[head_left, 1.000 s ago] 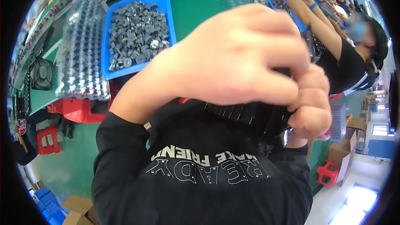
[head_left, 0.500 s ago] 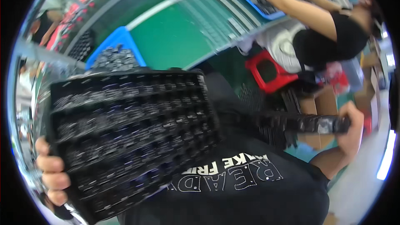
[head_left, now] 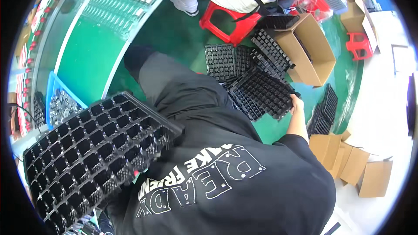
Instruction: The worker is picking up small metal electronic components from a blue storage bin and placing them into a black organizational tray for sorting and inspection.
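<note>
My right hand (head_left: pixel 297 104) is stretched out to the right, low over the floor. Its fingers close on the edge of a black cell tray (head_left: pixel 263 91), which lies over or against a pile of similar trays. Whether it rests fully on them I cannot tell. On my left, another black cell tray (head_left: pixel 93 148), with a grid of square pockets, is tilted beside my body. My left hand does not show; the tray and my sleeve cover that spot. Close by stand loose black trays (head_left: pixel 220 62) and a ridged black tray (head_left: pixel 272 48).
A green-topped bench (head_left: pixel 89 56) with a blue bin (head_left: pixel 53 87) of small grey parts runs along the left. A red stool (head_left: pixel 230 30) stands ahead near a seated person. Cardboard boxes (head_left: pixel 320 61) and more black trays (head_left: pixel 324 111) are on the right.
The view has swung toward the right and the floor. My right hand has lowered its tray onto or near the pile. My left fingers, earlier around the left tray's edge, are now hidden.
</note>
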`<move>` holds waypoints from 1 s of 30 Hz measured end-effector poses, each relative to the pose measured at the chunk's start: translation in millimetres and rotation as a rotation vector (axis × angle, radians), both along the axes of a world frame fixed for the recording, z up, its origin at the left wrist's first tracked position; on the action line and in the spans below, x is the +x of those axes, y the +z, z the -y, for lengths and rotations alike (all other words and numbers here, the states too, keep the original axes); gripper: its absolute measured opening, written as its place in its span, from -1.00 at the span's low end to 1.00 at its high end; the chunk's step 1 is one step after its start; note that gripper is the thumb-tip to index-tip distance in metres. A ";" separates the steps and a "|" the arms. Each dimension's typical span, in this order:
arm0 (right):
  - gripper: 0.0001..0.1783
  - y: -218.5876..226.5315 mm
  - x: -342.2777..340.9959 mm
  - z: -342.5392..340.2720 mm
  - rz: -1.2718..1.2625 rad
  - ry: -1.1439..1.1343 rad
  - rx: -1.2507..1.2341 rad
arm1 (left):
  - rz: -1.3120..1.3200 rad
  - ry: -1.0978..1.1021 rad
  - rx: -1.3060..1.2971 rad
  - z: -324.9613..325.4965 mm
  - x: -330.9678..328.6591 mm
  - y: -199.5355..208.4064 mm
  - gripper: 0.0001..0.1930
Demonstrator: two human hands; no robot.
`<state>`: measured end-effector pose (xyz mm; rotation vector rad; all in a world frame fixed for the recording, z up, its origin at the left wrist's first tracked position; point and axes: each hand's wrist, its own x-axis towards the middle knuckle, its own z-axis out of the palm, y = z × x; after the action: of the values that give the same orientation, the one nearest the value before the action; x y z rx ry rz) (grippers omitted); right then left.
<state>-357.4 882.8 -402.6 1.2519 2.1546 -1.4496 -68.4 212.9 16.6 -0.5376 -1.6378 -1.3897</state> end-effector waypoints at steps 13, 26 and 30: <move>0.14 -3.8 34.4 116.3 0.471 0.310 0.793 | 0.111 0.039 0.294 -60.6 -66.3 -24.5 -0.70; -0.29 174.3 23.8 389.7 0.015 1.241 -0.734 | 0.085 0.644 0.238 27.4 43.8 37.4 -0.64; -0.07 287.4 62.8 473.8 0.187 1.191 -1.639 | -0.062 0.786 0.279 52.7 69.1 47.7 -0.63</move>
<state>-294.6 409.0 -115.2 -0.4332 0.5686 -1.5153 0.7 160.2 64.3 0.2192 -1.3466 -0.9577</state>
